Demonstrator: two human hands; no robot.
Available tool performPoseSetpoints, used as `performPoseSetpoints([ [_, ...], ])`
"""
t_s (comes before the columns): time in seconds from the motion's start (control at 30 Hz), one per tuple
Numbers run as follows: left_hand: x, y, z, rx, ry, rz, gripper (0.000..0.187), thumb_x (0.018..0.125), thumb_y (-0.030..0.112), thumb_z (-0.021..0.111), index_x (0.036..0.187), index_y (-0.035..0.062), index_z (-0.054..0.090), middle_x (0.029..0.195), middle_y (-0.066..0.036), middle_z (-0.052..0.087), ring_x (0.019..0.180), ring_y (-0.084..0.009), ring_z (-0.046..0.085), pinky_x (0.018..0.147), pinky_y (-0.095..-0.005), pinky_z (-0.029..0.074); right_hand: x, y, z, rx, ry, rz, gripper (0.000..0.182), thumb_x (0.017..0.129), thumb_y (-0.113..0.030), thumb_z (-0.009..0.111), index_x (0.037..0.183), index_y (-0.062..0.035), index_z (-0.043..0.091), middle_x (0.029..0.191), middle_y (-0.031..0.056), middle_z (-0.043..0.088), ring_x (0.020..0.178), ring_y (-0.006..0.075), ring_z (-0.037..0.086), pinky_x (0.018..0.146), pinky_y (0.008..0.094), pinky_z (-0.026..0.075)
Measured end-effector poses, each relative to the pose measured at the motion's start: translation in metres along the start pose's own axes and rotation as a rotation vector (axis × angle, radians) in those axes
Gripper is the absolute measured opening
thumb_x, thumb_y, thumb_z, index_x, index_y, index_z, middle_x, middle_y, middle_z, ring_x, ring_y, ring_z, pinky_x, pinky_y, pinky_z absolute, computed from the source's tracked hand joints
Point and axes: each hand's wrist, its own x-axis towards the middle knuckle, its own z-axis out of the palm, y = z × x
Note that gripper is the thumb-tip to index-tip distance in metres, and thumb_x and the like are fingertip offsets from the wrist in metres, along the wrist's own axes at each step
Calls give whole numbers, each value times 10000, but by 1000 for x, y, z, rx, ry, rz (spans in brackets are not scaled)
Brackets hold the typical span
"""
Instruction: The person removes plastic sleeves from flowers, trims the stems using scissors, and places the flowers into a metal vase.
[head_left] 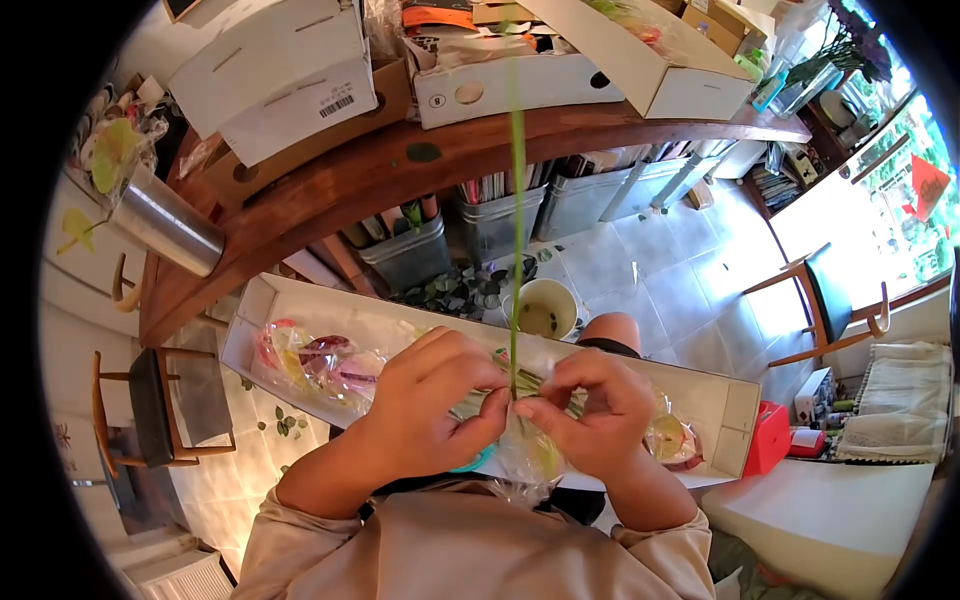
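Observation:
A long green stem [517, 230] stands upright in front of me, its top blurred near the upper edge. My left hand [435, 400] pinches near the stem's lower part from the left. From the right, my right hand [592, 405] has thumb and fingers closed at the same spot. Just below the fingertips is clear plastic wrap [528, 460] around something yellowish. Under both hands lies a long white open box [724, 400], with plastic-wrapped pink and yellow flowers [320, 360] at its left and another wrapped bloom [672, 440] at its right.
Cardboard boxes [520, 90] and a metal vase [168, 222] stand on the curved wooden counter [460, 146]. Metal bins [505, 218] are beneath it. A white bucket [547, 308] stands on the floor beyond the box. Chairs are at left [155, 410] and right [828, 290].

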Motion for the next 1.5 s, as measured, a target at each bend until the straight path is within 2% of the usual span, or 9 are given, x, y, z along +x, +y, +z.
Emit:
performPoseSetpoints([
  [0.1, 0, 1, -2, 84, -4, 60, 275, 709, -79, 745, 925, 41, 626, 842, -95, 628, 691, -304, 599, 592, -382, 493, -5, -9, 16, 393, 210, 195, 324, 780, -71, 929, 939, -2, 655, 873, 98, 726, 837, 158, 741, 747, 284, 590],
  [0.2, 0, 4, -3, 101, -38, 71, 268, 719, -69, 751, 934, 27, 623, 849, -105, 624, 685, -306, 598, 591, -394, 491, -1, -1, 4, 56, -79, -99, 342, 806, -42, 908, 1008, 17, 639, 976, 100, 748, 923, 174, 754, 819, 312, 609],
  [0.4, 3, 4, -3, 128, -108, 85, 246, 745, -62, 756, 941, 9, 625, 911, -124, 626, 726, -306, 604, 610, -392, 501, 1, -9, 15, 535, -2, 200, 302, 876, 56, 808, 1132, 60, 648, 1085, 105, 743, 983, 158, 736, 882, 295, 595],
  [0.5, 6, 6, -5, 175, -103, 140, 250, 728, -53, 758, 932, 9, 627, 915, -117, 617, 740, -306, 604, 623, -392, 509, 3, -4, 7, 494, -139, 247, 363, 886, 90, 771, 1222, 59, 636, 1075, 111, 744, 1001, 149, 731, 893, 289, 590],
  [0.6, 6, 4, -7, 224, -146, 166, 275, 688, -29, 769, 921, 12, 629, 904, -107, 610, 743, -303, 602, 630, -391, 518, 0, 0, 5, 334, -199, 266, 377, 880, 101, 760, 1205, 46, 578, 1074, 124, 741, 990, 150, 731, 882, 290, 594],
  [0.8, 7, 4, -10, 406, -192, 204, 302, 634, 10, 790, 891, 30, 634, 919, -99, 616, 783, -289, 615, 660, -375, 543, 3, -5, 9, 322, -119, 401, 475, 830, 175, 743, 1000, -55, 363, 1000, 153, 718, 966, 155, 724, 870, 305, 590],
  [0.9, 7, 3, -7, 436, -119, 207, 304, 634, 16, 810, 881, 38, 634, 894, -86, 621, 786, -281, 638, 667, -373, 556, 2, 1, 12, 454, -76, 404, 518, 842, 185, 723, 1014, -72, 307, 972, 165, 712, 957, 185, 731, 855, 317, 597],
  [1.2, 0, -9, -2, 55, -45, 50, 255, 754, -23, 830, 963, 10, 688, 968, -122, 717, 783, -302, 700, 664, -370, 581, 8, -6, 5, 702, -92, 573, 555, 888, 148, 704, 1060, -101, 239, 998, 175, 684, 985, 223, 746, 842, 317, 613],
  [1.5, -1, -9, -4, 44, -57, -57, 259, 707, -82, 797, 917, 27, 692, 860, -91, 673, 734, -254, 679, 630, -339, 563, 12, -1, 8, 553, -25, 537, 589, 878, 132, 741, 1083, -104, 241, 1065, 196, 682, 923, 217, 760, 756, 292, 618],
])
